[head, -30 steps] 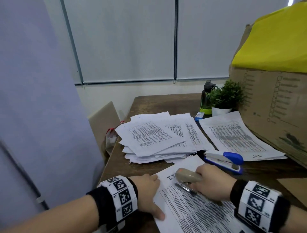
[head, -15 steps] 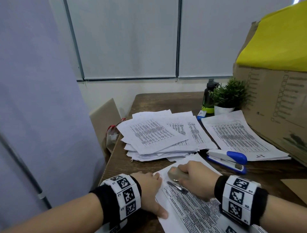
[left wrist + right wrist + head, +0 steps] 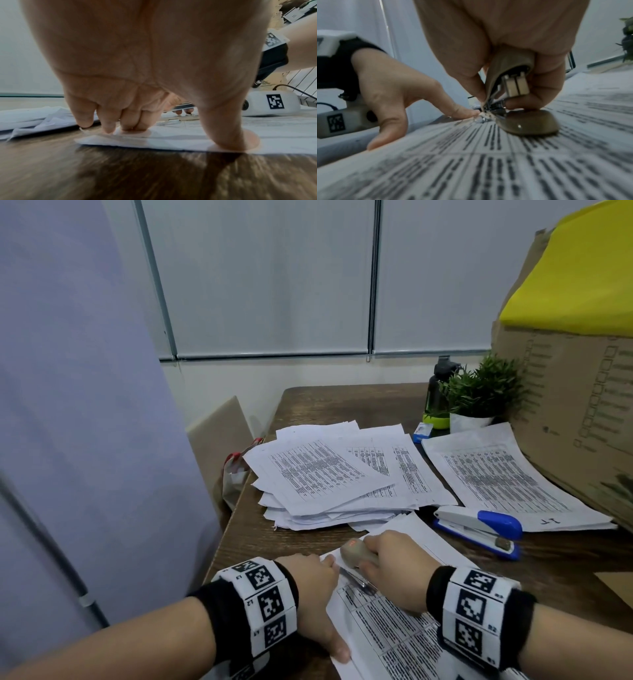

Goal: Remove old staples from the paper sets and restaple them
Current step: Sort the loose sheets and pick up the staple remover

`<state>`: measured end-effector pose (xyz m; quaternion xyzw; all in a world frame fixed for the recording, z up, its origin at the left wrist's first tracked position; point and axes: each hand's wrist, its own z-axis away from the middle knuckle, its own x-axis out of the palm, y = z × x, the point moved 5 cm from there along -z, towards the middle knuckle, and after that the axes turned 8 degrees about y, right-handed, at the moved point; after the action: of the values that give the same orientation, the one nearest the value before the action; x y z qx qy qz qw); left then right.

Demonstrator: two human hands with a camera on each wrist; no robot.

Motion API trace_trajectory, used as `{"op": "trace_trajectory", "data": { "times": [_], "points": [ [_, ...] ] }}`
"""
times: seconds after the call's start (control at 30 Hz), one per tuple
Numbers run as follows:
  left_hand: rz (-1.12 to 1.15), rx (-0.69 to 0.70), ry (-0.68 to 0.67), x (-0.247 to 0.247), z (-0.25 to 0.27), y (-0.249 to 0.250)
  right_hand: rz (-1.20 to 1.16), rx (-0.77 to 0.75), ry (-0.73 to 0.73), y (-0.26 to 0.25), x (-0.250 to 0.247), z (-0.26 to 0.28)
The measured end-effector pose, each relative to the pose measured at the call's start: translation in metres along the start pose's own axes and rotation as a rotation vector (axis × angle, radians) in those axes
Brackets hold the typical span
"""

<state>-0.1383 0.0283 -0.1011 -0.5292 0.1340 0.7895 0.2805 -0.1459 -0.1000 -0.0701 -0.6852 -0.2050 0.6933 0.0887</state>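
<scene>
The paper set (image 3: 394,635) lies flat at the near edge of the desk (image 3: 342,402), and it looks thin and floppy, the sort of thing that slides and buckles the moment a tool tugs at its corner. The left hand (image 3: 317,587) answers that: fingers (image 3: 109,127) and thumb spread and pressing down on the top left corner, pinning the sheets rather than gripping them. The right hand (image 3: 397,570) is curled tight round a small tan staple remover (image 3: 513,83), squeezing it so its metal tip meets the paper just beside the left fingertips. I'd guess the old staple sits there, though it is too small to make out. Paper tears easily near a staple, so holding close to the corner seems wise. The blue stapler (image 3: 479,525) waits nearby, apart from both hands, with more paper sets (image 3: 335,474) heaped behind.
</scene>
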Motion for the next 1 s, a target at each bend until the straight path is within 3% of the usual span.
{"op": "trace_trajectory", "data": {
  "times": [0.2, 0.47, 0.6, 0.8, 0.9, 1.0],
  "points": [
    [0.138, -0.062, 0.028, 0.002, 0.006, 0.000, -0.009, 0.015, 0.023, -0.002, -0.001, 0.006],
    [0.018, -0.044, 0.024, 0.000, 0.003, -0.001, 0.027, 0.095, 0.027, -0.012, 0.005, -0.011],
    [0.025, -0.031, 0.019, -0.002, 0.008, 0.001, 0.006, 0.116, 0.121, -0.018, -0.002, -0.037],
    [0.052, -0.039, -0.005, -0.011, 0.012, -0.012, -0.149, 0.130, 0.084, 0.032, -0.025, -0.024],
    [0.082, 0.008, 0.092, -0.020, 0.004, 0.005, -0.023, 0.095, 0.023, 0.055, -0.030, -0.005],
    [0.037, 0.099, 0.076, -0.021, -0.005, 0.031, 0.012, 0.098, -0.005, 0.064, -0.028, 0.008]
  ]
}}
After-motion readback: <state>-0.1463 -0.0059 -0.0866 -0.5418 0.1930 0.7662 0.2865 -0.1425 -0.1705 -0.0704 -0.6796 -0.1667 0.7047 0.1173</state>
